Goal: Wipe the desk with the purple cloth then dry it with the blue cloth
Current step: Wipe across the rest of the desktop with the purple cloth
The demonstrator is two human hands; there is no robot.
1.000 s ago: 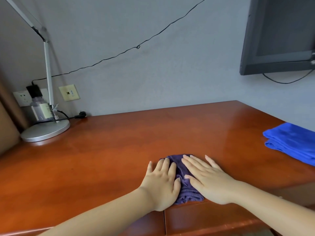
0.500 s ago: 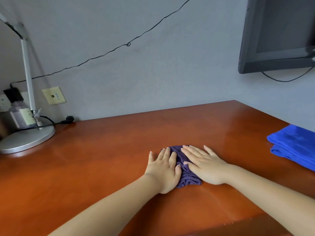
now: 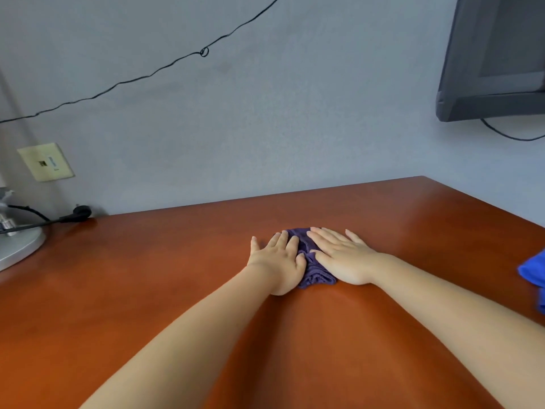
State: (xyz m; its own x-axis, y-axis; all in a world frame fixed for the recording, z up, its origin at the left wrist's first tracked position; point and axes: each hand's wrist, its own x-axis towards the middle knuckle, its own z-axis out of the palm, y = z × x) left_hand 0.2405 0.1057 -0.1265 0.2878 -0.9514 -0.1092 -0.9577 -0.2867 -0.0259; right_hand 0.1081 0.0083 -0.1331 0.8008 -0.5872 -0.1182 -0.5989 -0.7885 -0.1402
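Since a moment ago both hands have pushed the purple cloth (image 3: pixel 312 265) further from the near edge, toward the wall, and the blue cloth (image 3: pixel 533 276) has slid almost out of view at the right. The left hand (image 3: pixel 278 261) and right hand (image 3: pixel 339 258) lie flat, fingers straight and slightly spread, pressing the bunched cloth between and beneath them onto the desk (image 3: pixel 147 290). The cloth's long axis runs away from the person, along the fingers. Unwiped desk seems to lie ahead of the fingertips and out to the left. The blue cloth sits well apart, to the right of the right hand, so that hand is nearer for drying. No containers are in view.
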